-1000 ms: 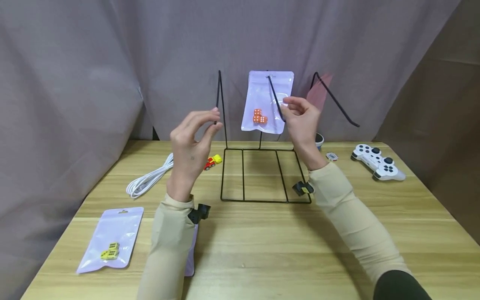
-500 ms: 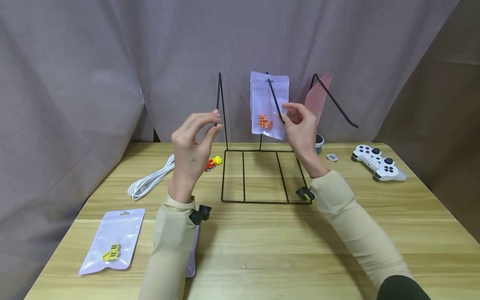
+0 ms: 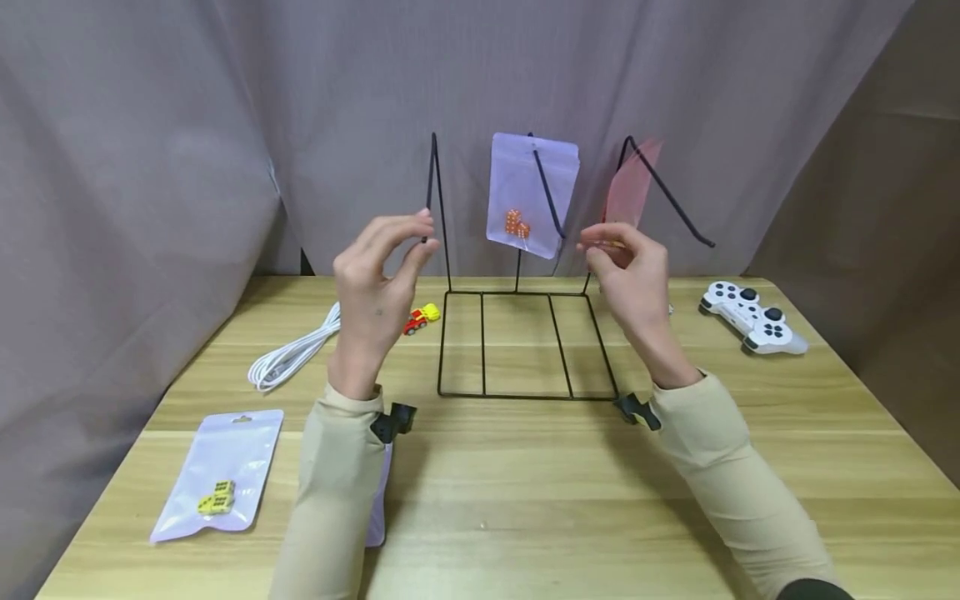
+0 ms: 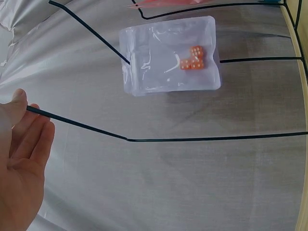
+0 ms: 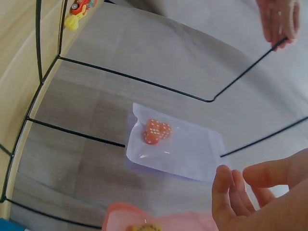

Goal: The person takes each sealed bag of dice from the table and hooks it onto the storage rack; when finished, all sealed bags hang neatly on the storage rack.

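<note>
Left hand (image 3: 378,279) pinches left prong (image 4: 79,124) of wire rack (image 3: 483,343) | right hand (image 3: 633,279), fingers relaxed, holds nothing | zip pouch (image 3: 512,179) with orange dice (image 3: 516,223) hangs on middle prong (image 3: 550,195) | risk: if left hand pulls, rack may tip, pouch slide off

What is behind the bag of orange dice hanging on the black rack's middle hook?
A purplish edge peeks out behind the bag, perhaps a second one; the grey curtain hangs further back. Whatever that hidden layer holds is covered.
</note>
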Demonstrator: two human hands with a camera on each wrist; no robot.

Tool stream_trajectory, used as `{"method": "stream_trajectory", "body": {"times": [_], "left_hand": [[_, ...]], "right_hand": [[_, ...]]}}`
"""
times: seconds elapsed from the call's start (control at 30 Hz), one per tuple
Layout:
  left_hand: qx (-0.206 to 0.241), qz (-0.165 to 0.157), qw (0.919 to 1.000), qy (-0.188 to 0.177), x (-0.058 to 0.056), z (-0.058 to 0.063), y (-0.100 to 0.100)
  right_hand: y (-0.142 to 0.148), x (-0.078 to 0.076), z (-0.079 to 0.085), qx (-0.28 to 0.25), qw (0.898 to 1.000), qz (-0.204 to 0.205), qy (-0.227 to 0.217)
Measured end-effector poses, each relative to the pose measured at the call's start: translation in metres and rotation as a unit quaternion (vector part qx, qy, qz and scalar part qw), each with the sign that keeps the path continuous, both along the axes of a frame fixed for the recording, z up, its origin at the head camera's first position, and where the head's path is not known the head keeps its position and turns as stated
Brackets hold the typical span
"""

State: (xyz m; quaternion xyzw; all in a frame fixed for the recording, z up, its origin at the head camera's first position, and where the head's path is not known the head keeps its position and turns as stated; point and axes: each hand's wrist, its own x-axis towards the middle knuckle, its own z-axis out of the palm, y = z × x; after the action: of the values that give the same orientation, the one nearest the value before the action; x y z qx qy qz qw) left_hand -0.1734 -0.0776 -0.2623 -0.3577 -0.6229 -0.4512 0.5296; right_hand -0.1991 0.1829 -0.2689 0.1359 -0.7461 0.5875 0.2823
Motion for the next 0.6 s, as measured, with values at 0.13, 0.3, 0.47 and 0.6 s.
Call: {"method": "stream_trajectory", "body": {"times": [0.13, 0.3, 0.47, 0.6], "left_hand": [[0.003, 0.001, 1.0000, 0.003, -0.001, 0.001, -0.001], [0.009, 0.009, 0.9999, -0.001, 0.001, 0.003, -0.001], [0.013, 0.014, 0.9998, 0.000, 0.004, 0.005, -0.003], [0.026, 0.025, 0.9993, 0.008, 0.006, 0.007, -0.007]], "right_hand": [[0.014, 0.011, -0.004, -0.061, 0.998, 0.028, -0.003], [0.033, 0.021, -0.007, -0.182, 0.983, 0.005, 0.031], [0.036, 0.036, -0.001, -0.177, 0.970, -0.029, 0.162], [0.024, 0.047, 0.008, -0.133, 0.962, 0.007, 0.237]]}}
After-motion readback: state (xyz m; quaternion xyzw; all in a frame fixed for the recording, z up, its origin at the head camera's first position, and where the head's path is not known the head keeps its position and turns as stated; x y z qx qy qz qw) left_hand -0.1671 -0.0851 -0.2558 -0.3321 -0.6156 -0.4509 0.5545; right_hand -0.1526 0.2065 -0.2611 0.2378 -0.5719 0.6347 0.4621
